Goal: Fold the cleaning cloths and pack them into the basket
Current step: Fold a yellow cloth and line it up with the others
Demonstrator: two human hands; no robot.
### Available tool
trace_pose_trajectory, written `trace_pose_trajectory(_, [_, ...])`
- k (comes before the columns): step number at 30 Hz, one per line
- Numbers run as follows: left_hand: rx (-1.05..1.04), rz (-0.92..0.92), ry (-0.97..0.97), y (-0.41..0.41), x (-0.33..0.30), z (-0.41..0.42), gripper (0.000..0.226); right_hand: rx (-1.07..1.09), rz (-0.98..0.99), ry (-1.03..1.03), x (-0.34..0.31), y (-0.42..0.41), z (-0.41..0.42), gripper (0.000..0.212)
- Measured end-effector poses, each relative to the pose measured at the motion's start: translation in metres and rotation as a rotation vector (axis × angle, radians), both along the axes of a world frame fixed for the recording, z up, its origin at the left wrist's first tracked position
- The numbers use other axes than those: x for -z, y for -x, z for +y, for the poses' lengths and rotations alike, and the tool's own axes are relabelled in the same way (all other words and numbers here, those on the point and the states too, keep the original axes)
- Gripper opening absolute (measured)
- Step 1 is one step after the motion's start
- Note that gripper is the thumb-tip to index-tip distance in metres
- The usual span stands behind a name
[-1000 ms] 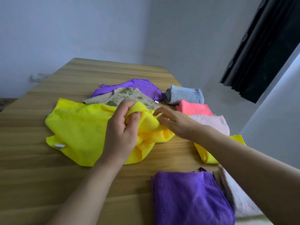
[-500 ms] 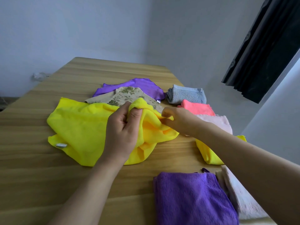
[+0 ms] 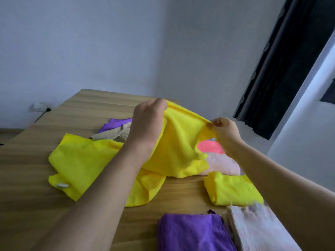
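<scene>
On the wooden worktop [image 3: 32, 178], at its left part, lies the lower portion of a large yellow cloth [image 3: 87, 163], spread loosely with a small white tag [image 3: 62, 185] at its near-left corner. The cloth's long axis runs from that corner up and to the right, rising off the worktop toward the two hands. Behind it, partly hidden, lie a purple cloth [image 3: 116, 123] and a beige patterned cloth [image 3: 112, 135], overlapping.

The left hand [image 3: 146, 124] is raised above the worktop, fingers curled round the top edge of the yellow cloth and gripping it. The edge stretches rightward, sloping slightly down, to the right hand [image 3: 222, 128], which pinches the cloth's corner between thumb and fingers. Between the hands the fabric hangs in folds down to the worktop.

Below the right hand lie a coral-pink cloth [image 3: 208, 146] and a pale pink cloth [image 3: 223, 164], touching one another. Nearer, a folded yellow cloth [image 3: 230, 189] rests flat. At the near edge lies a folded purple cloth [image 3: 192, 232], with a whitish folded cloth [image 3: 253, 227] just beside it on the right; blur obscures its detail.

Whether any container stands nearby cannot be told.
</scene>
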State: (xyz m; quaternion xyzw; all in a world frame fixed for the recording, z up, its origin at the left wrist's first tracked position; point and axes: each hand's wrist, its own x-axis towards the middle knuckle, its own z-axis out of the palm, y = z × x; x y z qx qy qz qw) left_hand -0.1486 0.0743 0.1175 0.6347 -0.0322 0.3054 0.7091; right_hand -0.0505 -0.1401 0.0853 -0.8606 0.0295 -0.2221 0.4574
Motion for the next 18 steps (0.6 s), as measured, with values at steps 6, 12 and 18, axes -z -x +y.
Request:
trace_pose_trajectory(6, [0.028,-0.016,0.042,-0.006,-0.070,-0.017,0.044,0.073,0.068,-0.145,-0.029,0.023,-0.034,0.023])
trace_pose_trajectory(12, [-0.005,-0.119,-0.037,0.008,-0.138,-0.036,0.052,0.052,0.122,-0.458,-0.076,0.055,-0.045,0.016])
trace_pose_trajectory(18, [0.237,-0.192,0.121,0.047,-0.208,-0.044,0.021,0.004,0.089,-0.636,-0.159,0.092,-0.042,0.022])
